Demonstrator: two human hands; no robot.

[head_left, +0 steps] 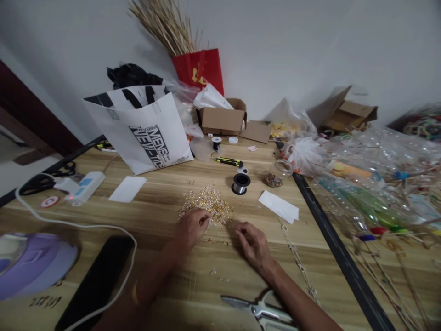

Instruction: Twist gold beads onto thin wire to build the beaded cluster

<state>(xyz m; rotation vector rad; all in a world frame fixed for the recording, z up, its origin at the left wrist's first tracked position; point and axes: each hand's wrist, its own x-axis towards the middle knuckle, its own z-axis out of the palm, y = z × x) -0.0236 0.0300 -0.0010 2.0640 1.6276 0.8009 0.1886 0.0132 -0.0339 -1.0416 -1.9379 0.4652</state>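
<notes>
My left hand (193, 226) is at the near left edge of a heap of small gold and clear beads (215, 202), its fingers curled into a pinch. What they grip is too small to make out. To the right of the heap, my right hand (254, 244) hovers low over the wood, thumb and fingertips together; anything between them is too fine to see. A short beaded strand (217, 242) lies between the hands. Beyond the heap stands a spool of silvery wire (240, 184). Scissors (258, 310) lie under my right forearm, partly hidden by it.
A beaded chain (299, 262) lies right of my right hand, near white paper (279, 206) and a glass jar of beads (275, 178). A utility knife (228, 162) lies farther back. Left are a phone (98, 276), white cable (103, 226) and paper bag (144, 133). Plastic bottles (361, 202) crowd the right.
</notes>
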